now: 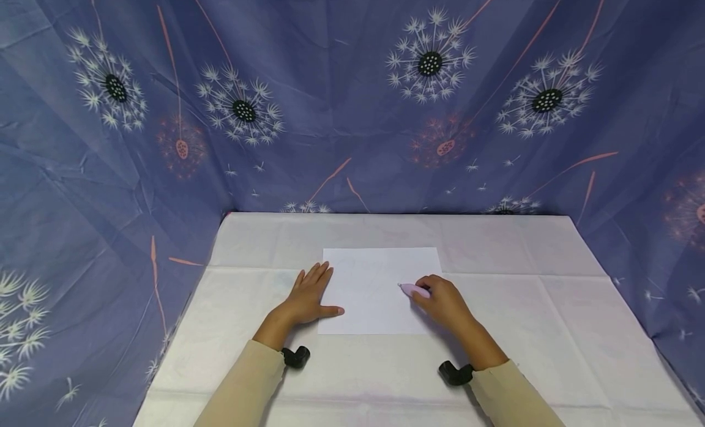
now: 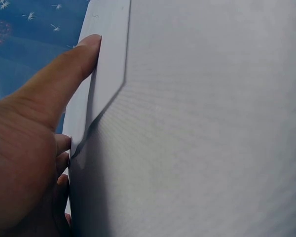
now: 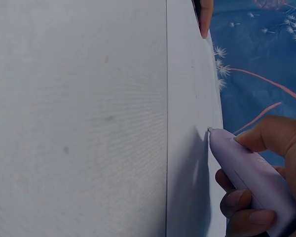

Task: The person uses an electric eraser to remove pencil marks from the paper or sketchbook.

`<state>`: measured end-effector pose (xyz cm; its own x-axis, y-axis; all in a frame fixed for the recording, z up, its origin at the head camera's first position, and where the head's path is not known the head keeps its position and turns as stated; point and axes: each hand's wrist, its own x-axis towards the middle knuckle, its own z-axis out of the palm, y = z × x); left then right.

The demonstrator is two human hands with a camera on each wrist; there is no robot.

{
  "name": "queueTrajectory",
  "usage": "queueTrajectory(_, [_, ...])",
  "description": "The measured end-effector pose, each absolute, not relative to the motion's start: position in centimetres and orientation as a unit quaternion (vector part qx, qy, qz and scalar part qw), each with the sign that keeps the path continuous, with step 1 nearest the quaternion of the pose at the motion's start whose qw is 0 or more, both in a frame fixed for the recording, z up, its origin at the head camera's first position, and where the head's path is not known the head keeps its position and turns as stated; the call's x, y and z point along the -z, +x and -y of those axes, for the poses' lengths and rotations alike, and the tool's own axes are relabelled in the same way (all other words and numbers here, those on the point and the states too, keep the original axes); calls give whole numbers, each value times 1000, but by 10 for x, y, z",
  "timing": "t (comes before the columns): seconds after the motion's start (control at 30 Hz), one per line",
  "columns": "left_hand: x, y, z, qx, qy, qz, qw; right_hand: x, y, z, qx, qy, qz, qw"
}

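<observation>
A sheet of white paper lies flat on the table. My left hand rests at its left edge with fingers spread; the thumb reaches onto the sheet in the left wrist view. Over the right part of the paper, my right hand grips a plump, pale purple pen-shaped tool with a small thin tip pointing left. In the right wrist view the thumb lies along the top of the tool and the other fingers curl beneath it. Whether the tip touches the paper I cannot tell.
A white creased cloth covers the table. Behind and at both sides hangs a blue curtain with a dandelion print. A black wrist device is on the left wrist and a similar black device on the right.
</observation>
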<state>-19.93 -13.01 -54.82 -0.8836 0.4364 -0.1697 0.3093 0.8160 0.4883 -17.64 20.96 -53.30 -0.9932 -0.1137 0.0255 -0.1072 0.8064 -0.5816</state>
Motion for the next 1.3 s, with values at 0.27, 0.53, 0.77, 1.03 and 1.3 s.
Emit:
queueTrajectory(0.27, [546, -198, 130, -232, 194, -943, 138, 529, -174, -207, 306, -76, -949, 15])
queueTrajectory(0.53, [545, -197, 130, -236, 197, -941, 140, 532, -177, -209, 307, -63, -950, 4])
queueTrajectory(0.77, [547, -198, 130, -236, 198, -941, 140, 533, -178, -212, 305, -60, -950, 3])
queueTrajectory(1.03, [547, -198, 131, -238, 198, -941, 139, 529, -177, -210, 303, -73, -950, 26])
queueTrajectory(1.3, [546, -198, 130, -241, 198, -940, 139, 530, -181, -213, 300, -70, -951, -8])
